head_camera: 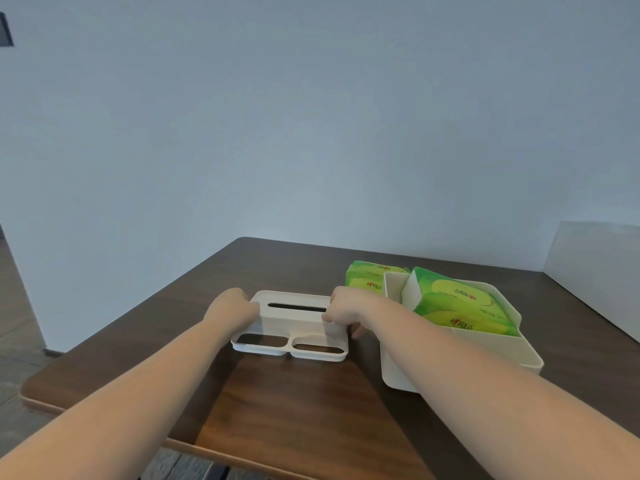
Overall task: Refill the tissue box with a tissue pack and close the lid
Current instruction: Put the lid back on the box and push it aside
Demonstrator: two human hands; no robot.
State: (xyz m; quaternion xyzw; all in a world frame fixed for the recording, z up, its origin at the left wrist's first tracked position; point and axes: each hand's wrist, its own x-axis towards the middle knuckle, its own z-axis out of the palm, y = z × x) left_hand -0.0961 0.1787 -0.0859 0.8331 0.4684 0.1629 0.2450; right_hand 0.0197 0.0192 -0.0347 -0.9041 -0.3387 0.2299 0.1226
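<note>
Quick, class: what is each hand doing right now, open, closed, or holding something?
Left hand: closed on the left end of the white lid, which sits on the table.
Right hand: closed on the lid's right end.

a dark brown wooden table with rounded corners [298, 403] carries everything. on it lies a flat white plastic lid with a narrow slot and two oval openings [298, 323]. just right of the lid stands an open cream plastic box [460, 358]. behind the box, a green plastic tissue pack [365, 277] lies on the table.
</note>
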